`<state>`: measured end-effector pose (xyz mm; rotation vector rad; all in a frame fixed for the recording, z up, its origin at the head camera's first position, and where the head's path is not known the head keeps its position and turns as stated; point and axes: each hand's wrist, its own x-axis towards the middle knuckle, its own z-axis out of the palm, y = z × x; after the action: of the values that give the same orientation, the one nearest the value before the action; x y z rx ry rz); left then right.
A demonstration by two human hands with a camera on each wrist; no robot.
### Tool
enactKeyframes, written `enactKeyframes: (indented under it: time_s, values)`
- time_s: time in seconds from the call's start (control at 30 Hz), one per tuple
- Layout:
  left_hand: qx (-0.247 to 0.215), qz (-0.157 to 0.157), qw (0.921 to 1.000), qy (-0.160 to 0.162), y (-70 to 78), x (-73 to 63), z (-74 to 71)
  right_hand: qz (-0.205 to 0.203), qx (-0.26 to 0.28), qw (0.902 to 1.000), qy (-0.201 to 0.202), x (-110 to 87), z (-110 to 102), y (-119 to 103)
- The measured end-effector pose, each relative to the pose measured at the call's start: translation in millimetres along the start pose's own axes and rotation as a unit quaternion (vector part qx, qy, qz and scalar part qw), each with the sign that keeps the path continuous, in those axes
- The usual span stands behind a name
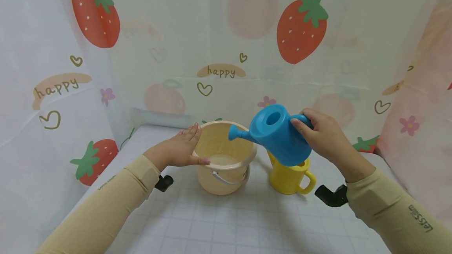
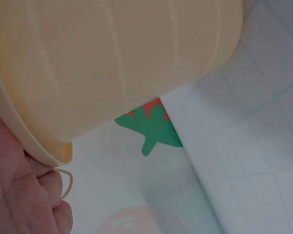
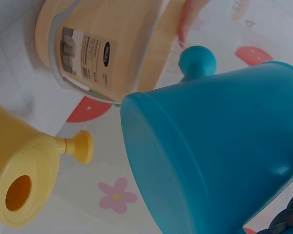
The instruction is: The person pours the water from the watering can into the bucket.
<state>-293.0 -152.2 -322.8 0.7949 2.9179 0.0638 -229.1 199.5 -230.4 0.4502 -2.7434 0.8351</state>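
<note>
My right hand (image 1: 323, 132) grips the handle of a blue watering can (image 1: 282, 140), which is held up and tilted to the left. Its spout, with a round rose (image 3: 198, 61), points over the opening of a beige bucket (image 1: 220, 177). The bucket stands upright, its pale carrying handle hanging at the front. My left hand (image 1: 181, 148) rests on the bucket's left rim, fingers extended and thumb along the edge; in the left wrist view the palm and fingers (image 2: 31, 190) lie against that rim. No water shows at the spout.
A yellow watering can (image 1: 287, 181) stands on the table right of the bucket, partly hidden below the blue one. The table has a white checked cover (image 1: 212, 226). A curtain printed with strawberries (image 1: 301, 28) hangs behind and on both sides.
</note>
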Motion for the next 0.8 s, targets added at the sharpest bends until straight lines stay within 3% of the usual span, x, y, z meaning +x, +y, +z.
enactKeyframes:
  time_s: [0.8]
  values:
    - [0.002, 0.001, 1.0000, 0.001, -0.4, 0.7, 0.9, -0.003, -0.004, 1.0000, 0.002, 0.9, 3.3, 1.6]
